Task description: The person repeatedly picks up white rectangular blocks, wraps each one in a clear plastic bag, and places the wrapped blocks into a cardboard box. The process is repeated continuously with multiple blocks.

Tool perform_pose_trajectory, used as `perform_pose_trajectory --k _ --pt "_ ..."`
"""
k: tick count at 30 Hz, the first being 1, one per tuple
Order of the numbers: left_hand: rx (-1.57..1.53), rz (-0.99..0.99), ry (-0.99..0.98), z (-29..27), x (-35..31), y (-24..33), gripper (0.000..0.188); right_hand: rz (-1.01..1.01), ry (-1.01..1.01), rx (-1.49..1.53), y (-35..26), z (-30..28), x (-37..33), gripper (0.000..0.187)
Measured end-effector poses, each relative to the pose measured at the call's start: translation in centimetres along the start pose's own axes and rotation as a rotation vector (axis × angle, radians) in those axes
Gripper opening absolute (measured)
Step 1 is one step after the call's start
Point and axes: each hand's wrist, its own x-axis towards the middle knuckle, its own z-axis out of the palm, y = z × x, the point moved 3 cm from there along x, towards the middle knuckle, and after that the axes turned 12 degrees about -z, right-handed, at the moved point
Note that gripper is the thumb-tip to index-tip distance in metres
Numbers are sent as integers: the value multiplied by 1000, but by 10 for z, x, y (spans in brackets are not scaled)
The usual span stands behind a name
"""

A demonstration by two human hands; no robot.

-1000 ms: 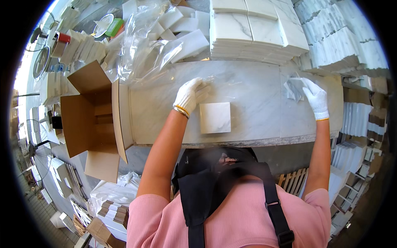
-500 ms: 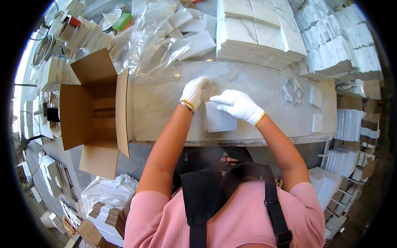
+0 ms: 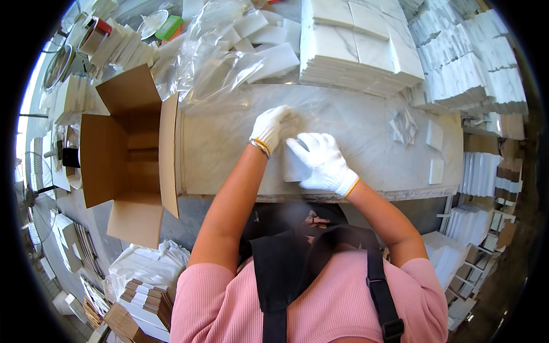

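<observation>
My left hand (image 3: 271,128), in a white knit glove with a yellow cuff edge, hangs over the worktop with its fingers bent together. Clear plastic film (image 3: 306,111) lies just beyond those fingertips; whether they pinch it is hard to make out. A square white tile (image 3: 290,166) rests on the worktop in front of me. My right hand (image 3: 326,163), gloved the same way, spans the tile from above, fingers at its far edge and thumb by its near edge. Most of the tile is hidden beneath that hand.
An open cardboard box (image 3: 137,157) stands left of the marble worktop (image 3: 223,166). Tall tile stacks (image 3: 360,43) rise behind. Crumpled plastic (image 3: 211,66) covers loose white sheets at the back. A small grey-and-white piece (image 3: 404,127) and two white pieces (image 3: 434,135) lie right.
My right hand has swung down over the tile and spread its fingers across it, covering most of it. My left hand stays nearly in place.
</observation>
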Motion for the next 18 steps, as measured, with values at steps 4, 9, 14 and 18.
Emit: perform_pose_trajectory --k 4,9,14,18 --pt "31 8 -7 8 0 2 33 72 -44 45 5 -2 -2 97" --pt "56 -26 34 -4 9 2 28 125 81 212 36 -28 -40 93" --pt "99 -31 70 -9 6 2 31 516 507 231 152 -83 -172 43" --pt "158 -60 119 -8 9 1 33 1093 518 -60 254 -91 -308 69"
